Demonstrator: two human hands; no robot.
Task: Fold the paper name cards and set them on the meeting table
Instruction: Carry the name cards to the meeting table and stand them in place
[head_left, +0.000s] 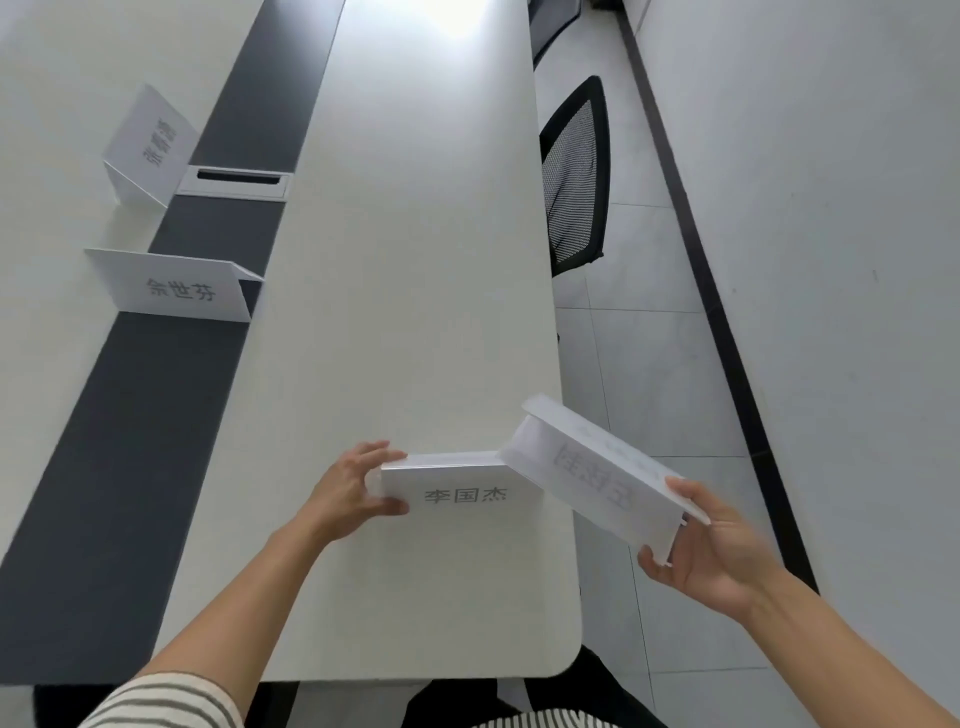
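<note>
Head cam view only, so here's what it shows: two folded name cards are already standing on the far left side of the meeting table (415, 260), one further back (150, 148) beside a cable slot (236, 181) in the dark centre strip (130, 415), and one nearer (176, 286) sitting partly over that strip. So I'd say at least two are done. The left hand (348, 493) is pinching the left end of a third card (457, 488), thumb below and fingers curled over the top edge, right on the near part of the table close to its right edge, looks like it's being set down or nudged straight, though I can't tell if it's fully resting yet. The right hand (711, 551) is wrapped loosely around the near end of a fourth folded card (597, 473), which hangs in the air just off the table's right edge, tilted, its far corner about touching the third card. That one obviously isn't placed. An office chair (574, 176) is tucked in on the far right. My guess is roughly halfway through, unless there are more cards out of frame.
</note>
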